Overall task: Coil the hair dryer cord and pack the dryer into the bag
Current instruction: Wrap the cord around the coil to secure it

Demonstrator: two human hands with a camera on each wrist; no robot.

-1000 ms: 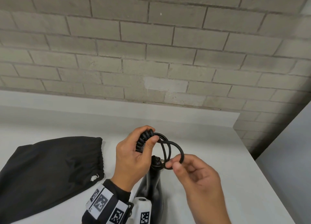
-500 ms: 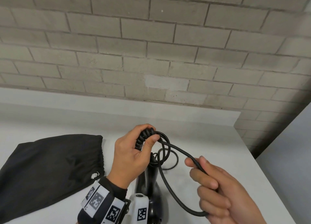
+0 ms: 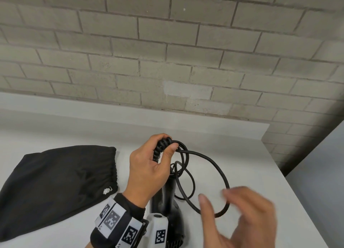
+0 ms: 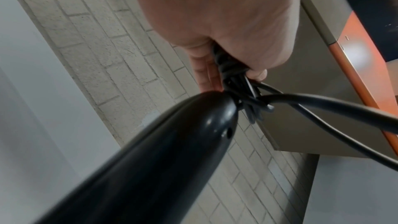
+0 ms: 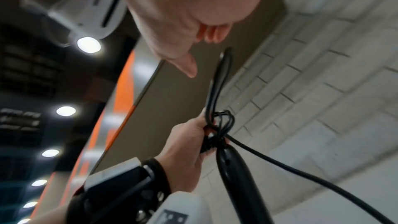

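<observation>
2 hands up: left hand [image 3: 149, 171] fingers pinch coiled cord [image 3: 204, 175], dryer [image 3: 170, 206] handle pointing away; right hand [image 3: 240, 216] fingers spread.

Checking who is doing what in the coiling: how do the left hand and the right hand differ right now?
The left hand grips the coiled black cord; the right hand holds nothing, fingers loose. The left is sharp in the head view; the right is blurred. Both hover above the white table.

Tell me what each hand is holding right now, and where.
Left hand grips the black hair dryer cord at its coiled bundle, above the dryer's handle. Right hand holds nothing.
</observation>
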